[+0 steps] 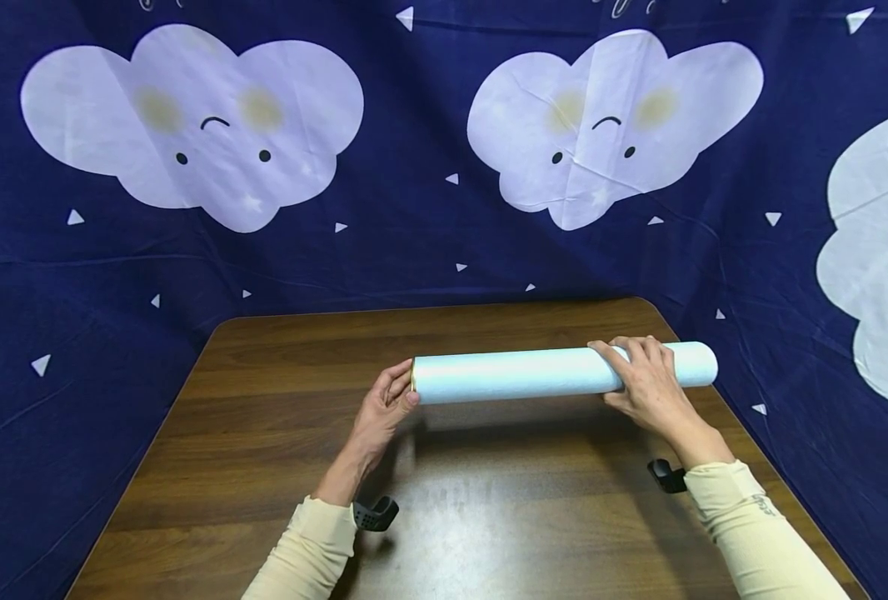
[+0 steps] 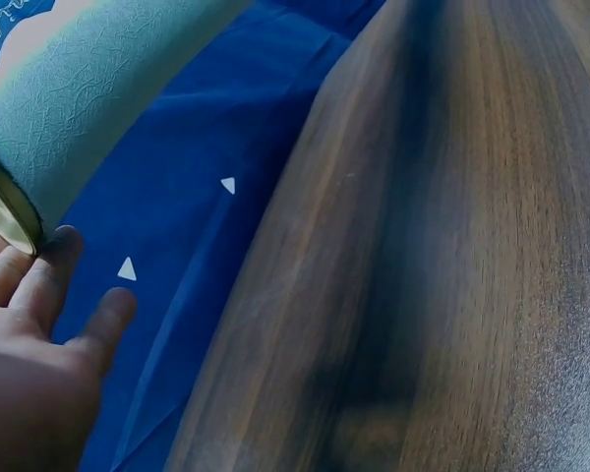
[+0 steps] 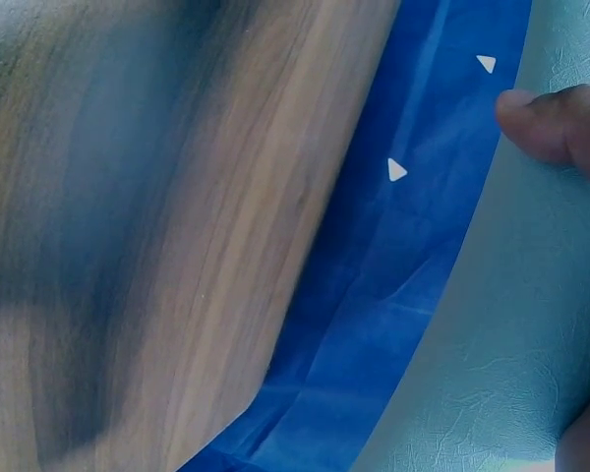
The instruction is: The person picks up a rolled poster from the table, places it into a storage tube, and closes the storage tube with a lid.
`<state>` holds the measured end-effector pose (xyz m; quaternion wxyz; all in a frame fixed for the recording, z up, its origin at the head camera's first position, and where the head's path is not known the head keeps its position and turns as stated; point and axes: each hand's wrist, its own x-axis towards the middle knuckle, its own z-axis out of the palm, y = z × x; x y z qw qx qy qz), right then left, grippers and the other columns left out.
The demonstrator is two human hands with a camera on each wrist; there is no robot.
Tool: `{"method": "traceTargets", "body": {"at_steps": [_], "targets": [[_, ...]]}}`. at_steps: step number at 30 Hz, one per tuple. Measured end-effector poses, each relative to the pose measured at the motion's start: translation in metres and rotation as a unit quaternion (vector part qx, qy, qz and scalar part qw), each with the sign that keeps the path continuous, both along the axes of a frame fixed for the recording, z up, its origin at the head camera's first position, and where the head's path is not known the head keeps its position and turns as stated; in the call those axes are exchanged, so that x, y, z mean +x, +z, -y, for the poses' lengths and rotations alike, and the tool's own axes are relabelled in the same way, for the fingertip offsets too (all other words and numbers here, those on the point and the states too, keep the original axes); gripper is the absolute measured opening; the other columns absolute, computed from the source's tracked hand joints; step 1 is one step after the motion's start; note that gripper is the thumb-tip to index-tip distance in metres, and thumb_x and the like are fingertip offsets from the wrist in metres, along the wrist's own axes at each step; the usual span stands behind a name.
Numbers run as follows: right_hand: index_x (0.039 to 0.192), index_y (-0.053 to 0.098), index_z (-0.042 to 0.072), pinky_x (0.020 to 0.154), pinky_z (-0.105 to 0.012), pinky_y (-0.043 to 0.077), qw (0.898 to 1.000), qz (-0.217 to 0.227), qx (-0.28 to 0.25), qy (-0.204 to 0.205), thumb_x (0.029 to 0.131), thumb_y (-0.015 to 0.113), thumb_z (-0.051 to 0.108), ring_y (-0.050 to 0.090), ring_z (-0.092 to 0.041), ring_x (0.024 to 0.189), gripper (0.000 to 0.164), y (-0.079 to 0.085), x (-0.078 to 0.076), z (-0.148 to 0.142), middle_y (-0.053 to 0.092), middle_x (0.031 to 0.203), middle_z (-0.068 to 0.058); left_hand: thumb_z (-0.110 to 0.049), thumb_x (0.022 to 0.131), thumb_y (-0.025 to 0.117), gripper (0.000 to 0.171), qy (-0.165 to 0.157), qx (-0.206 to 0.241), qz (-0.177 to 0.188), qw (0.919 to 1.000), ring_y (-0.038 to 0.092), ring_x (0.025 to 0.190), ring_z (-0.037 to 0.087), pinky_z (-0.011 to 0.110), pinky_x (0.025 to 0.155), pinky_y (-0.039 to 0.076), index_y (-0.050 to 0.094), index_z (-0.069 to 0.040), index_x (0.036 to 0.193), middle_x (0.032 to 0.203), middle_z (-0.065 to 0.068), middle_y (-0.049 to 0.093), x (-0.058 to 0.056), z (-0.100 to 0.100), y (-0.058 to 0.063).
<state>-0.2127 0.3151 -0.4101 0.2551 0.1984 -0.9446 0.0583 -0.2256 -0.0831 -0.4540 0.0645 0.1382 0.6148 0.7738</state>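
Observation:
A long pale blue tube (image 1: 515,375) with a finely creased surface is held above the wooden table, almost level. My right hand (image 1: 646,383) grips it near its right end, from above. In the right wrist view, the thumb (image 3: 546,123) lies along the tube's textured side (image 3: 511,324). At the other end, the fingers of my left hand (image 1: 380,412) touch the gold-coloured rim (image 2: 8,206). They look fairly straight in the left wrist view, with one digit (image 2: 108,320) standing apart from the tube (image 2: 98,88).
Beneath the tube spreads a brown wood-grain table (image 1: 264,450) with rounded far corners. A dark blue cloth (image 1: 414,250) printed with clouds and triangles hangs behind and beside it. Dark wrist-worn devices (image 1: 375,514) show below both wrists.

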Motion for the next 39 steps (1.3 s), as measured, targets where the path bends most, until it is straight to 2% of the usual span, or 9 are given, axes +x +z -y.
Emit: {"method": "traceTargets", "body": {"at_steps": [7, 13, 17, 23, 29, 34, 39], "targets": [[0.13, 0.048, 0.02, 0.088, -0.062, 0.03, 1.0, -0.007, -0.002, 0.002, 0.053, 0.088, 0.012, 0.044, -0.042, 0.105, 0.087, 0.0, -0.001, 0.001, 0.052, 0.115, -0.019, -0.015, 0.089, 0.062, 0.061, -0.012, 0.002, 0.006, 0.9999, 0.048, 0.123, 0.001, 0.016, 0.097, 0.044, 0.032, -0.002, 0.14, 0.15, 0.019, 0.034, 0.0, 0.001, 0.002], [0.13, 0.049, 0.02, 0.089, -0.061, 0.03, 1.0, -0.017, -0.002, 0.007, 0.052, 0.089, 0.011, 0.043, -0.043, 0.105, 0.088, 0.003, -0.002, 0.001, 0.053, 0.114, -0.02, -0.014, 0.086, 0.065, 0.06, -0.021, -0.037, 0.011, 0.999, 0.04, 0.135, 0.024, 0.02, 0.099, 0.044, 0.035, 0.0, 0.137, 0.151, 0.018, 0.034, -0.002, 0.006, 0.006], [0.129, 0.049, 0.021, 0.09, -0.061, 0.029, 1.0, -0.016, 0.009, 0.014, 0.051, 0.089, 0.012, 0.043, -0.044, 0.106, 0.088, 0.004, -0.003, 0.0, 0.052, 0.113, -0.019, -0.009, 0.085, 0.066, 0.054, -0.033, -0.067, 0.029, 0.9968, 0.039, 0.135, 0.032, 0.022, 0.097, 0.045, 0.038, 0.001, 0.13, 0.149, 0.019, 0.036, -0.004, 0.01, 0.005], [0.128, 0.05, 0.021, 0.09, -0.062, 0.03, 1.0, -0.014, 0.011, 0.013, 0.05, 0.089, 0.013, 0.043, -0.046, 0.106, 0.088, 0.002, -0.003, 0.0, 0.053, 0.112, -0.019, -0.016, 0.082, 0.07, 0.057, -0.054, -0.073, 0.034, 0.9952, 0.041, 0.133, 0.035, 0.021, 0.092, 0.047, 0.039, 0.0, 0.126, 0.148, 0.022, 0.037, -0.007, 0.013, 0.006], [0.129, 0.05, 0.021, 0.091, -0.062, 0.029, 1.0, -0.017, 0.01, 0.015, 0.049, 0.09, 0.013, 0.044, -0.046, 0.107, 0.09, 0.001, -0.002, 0.001, 0.053, 0.112, -0.02, -0.02, 0.079, 0.072, 0.059, -0.058, -0.074, 0.042, 0.9947, 0.04, 0.134, 0.036, 0.02, 0.09, 0.047, 0.038, -0.003, 0.124, 0.148, 0.022, 0.037, -0.007, 0.013, 0.006], [0.13, 0.049, 0.021, 0.093, -0.064, 0.028, 1.0, -0.012, 0.005, 0.009, 0.051, 0.09, 0.013, 0.043, -0.045, 0.107, 0.089, 0.0, -0.001, 0.001, 0.053, 0.113, -0.019, -0.017, 0.082, 0.07, 0.063, -0.057, -0.079, 0.036, 0.9945, 0.04, 0.134, 0.035, 0.02, 0.09, 0.048, 0.036, 0.0, 0.131, 0.147, 0.023, 0.037, -0.007, 0.014, 0.008], [0.13, 0.049, 0.022, 0.092, -0.064, 0.029, 1.0, -0.014, 0.001, 0.01, 0.051, 0.09, 0.013, 0.043, -0.045, 0.107, 0.09, -0.002, -0.001, 0.002, 0.052, 0.114, -0.019, -0.013, 0.084, 0.068, 0.061, -0.051, -0.104, 0.018, 0.9931, 0.042, 0.132, 0.034, 0.019, 0.089, 0.048, 0.036, 0.001, 0.133, 0.147, 0.023, 0.038, -0.007, 0.017, 0.008]]}}
